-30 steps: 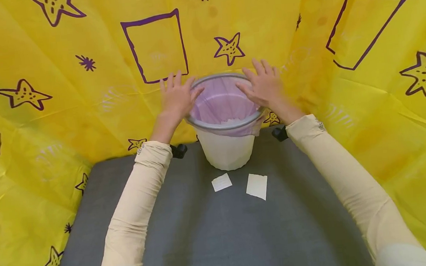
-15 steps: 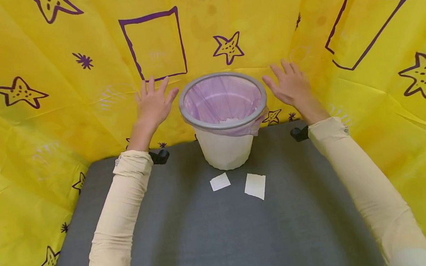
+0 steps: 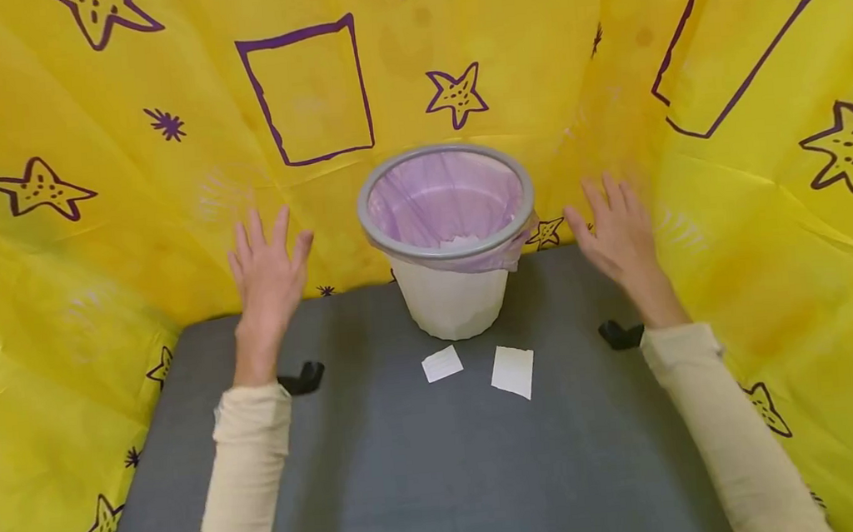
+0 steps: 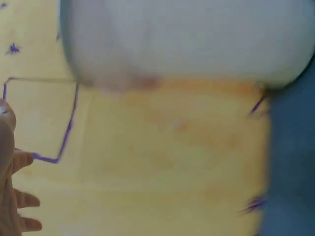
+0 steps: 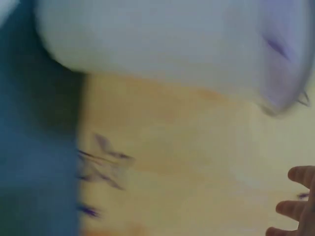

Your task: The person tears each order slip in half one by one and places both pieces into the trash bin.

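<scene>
A white trash bin (image 3: 453,297) with a grey rim ring stands at the back of the grey table. A translucent purple bin liner (image 3: 443,189) lines it and folds out under the ring; some white scraps show at its bottom. Left of the bin, my left hand (image 3: 267,270) is held in the air, fingers spread and holding nothing. My right hand (image 3: 618,238) hovers likewise on the bin's right side, apart from it. Both wrist views show the bin's blurred wall (image 4: 187,39) with only a few fingers at the frame edge.
Two pieces of white paper, a smaller one (image 3: 443,364) and a larger one (image 3: 513,372), lie on the table (image 3: 458,481) in front of the bin. A yellow cloth (image 3: 181,210) with purple star drawings hangs close behind and at both sides.
Both hands have left the bin's rim, moved outward to either side, then come back toward the person and lower. The bin and papers stay put.
</scene>
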### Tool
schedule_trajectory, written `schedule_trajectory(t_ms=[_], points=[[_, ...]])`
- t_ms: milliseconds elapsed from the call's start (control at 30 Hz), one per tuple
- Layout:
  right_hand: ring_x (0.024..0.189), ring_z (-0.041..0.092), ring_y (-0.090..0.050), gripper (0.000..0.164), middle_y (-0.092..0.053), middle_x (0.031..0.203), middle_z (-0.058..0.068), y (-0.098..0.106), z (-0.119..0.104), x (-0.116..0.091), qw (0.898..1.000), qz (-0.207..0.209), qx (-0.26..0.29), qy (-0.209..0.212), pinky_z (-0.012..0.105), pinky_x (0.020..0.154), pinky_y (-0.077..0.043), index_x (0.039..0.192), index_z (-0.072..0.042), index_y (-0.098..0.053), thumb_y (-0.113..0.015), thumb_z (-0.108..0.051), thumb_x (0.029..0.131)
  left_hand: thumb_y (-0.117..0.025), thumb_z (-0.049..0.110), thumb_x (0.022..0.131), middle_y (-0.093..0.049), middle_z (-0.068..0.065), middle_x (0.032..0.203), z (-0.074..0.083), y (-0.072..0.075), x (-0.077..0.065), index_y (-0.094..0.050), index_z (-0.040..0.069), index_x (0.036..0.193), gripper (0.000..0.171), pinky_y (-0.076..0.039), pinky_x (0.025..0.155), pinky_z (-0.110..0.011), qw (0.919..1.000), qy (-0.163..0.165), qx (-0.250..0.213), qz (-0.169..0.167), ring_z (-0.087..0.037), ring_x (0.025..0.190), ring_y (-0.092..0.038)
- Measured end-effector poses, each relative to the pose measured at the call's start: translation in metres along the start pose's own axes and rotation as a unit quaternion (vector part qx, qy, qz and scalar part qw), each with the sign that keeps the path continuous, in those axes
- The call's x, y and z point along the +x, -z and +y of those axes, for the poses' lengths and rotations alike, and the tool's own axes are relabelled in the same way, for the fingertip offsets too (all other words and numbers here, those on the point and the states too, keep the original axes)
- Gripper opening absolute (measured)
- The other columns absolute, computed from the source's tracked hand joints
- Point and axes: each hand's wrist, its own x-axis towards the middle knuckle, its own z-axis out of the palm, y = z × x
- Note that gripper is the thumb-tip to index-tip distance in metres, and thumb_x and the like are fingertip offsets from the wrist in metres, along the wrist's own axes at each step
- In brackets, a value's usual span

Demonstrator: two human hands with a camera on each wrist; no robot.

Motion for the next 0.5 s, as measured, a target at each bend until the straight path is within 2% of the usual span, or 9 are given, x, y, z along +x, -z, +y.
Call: schedule_trajectory(t_ms=[100,167,267,400,500], points=[[0.144,0.049,-0.019,0.07,-0.022,0.159,0.022,-0.038,0.002,-0.046,1.0,-0.008,0.012,-0.019,0.07,0.11,-0.018,0.151,-0.014,-0.033,-0.032,-0.059,0.098,-0.028,0.065,0.097,0.001,-0.017,0.164,-0.01,-0.037,-0.046,-0.018,0.03,0.156,0.069,0.001,0.113,-0.072,0.9994,0.025,-0.023,0.004,-0.044,0.15,0.005],[0.143,0.049,-0.02,0.069,-0.023,0.159,0.021,-0.058,0.001,-0.064,0.999,-0.014,0.019,-0.023,0.071,0.109,-0.019,0.151,-0.015,-0.034,-0.035,-0.059,0.098,-0.028,0.066,0.097,-0.002,-0.018,0.164,-0.017,-0.058,-0.066,-0.018,0.031,0.156,0.069,0.001,0.112,-0.072,0.9987,0.04,-0.032,-0.005,-0.044,0.15,0.004],[0.143,0.048,-0.021,0.066,-0.025,0.159,0.019,-0.072,-0.002,-0.07,1.0,0.0,0.024,-0.017,0.071,0.109,-0.019,0.15,-0.017,-0.036,-0.038,-0.057,0.098,-0.027,0.066,0.096,-0.004,-0.018,0.164,-0.024,-0.075,-0.077,-0.019,0.032,0.155,0.069,0.001,0.112,-0.072,0.9982,0.047,-0.037,-0.006,-0.043,0.15,0.004],[0.143,0.046,-0.024,0.066,-0.029,0.157,0.018,-0.076,-0.006,-0.075,0.999,0.038,0.012,-0.01,0.07,0.109,-0.02,0.148,-0.017,-0.04,-0.043,-0.057,0.096,-0.03,0.064,0.097,-0.009,-0.018,0.163,-0.028,-0.088,-0.085,-0.021,0.032,0.155,0.066,-0.002,0.112,-0.073,0.9991,0.034,-0.019,0.019,-0.044,0.15,-0.001],[0.142,0.047,-0.026,0.067,-0.032,0.156,0.019,-0.089,-0.011,-0.099,0.998,0.061,0.01,-0.017,0.07,0.108,-0.021,0.146,-0.016,-0.043,-0.048,-0.057,0.093,-0.036,0.062,0.097,-0.013,-0.019,0.162,-0.031,-0.108,-0.107,-0.024,0.031,0.154,0.066,-0.006,0.111,-0.074,0.9995,0.025,0.005,0.018,-0.045,0.149,-0.007]])
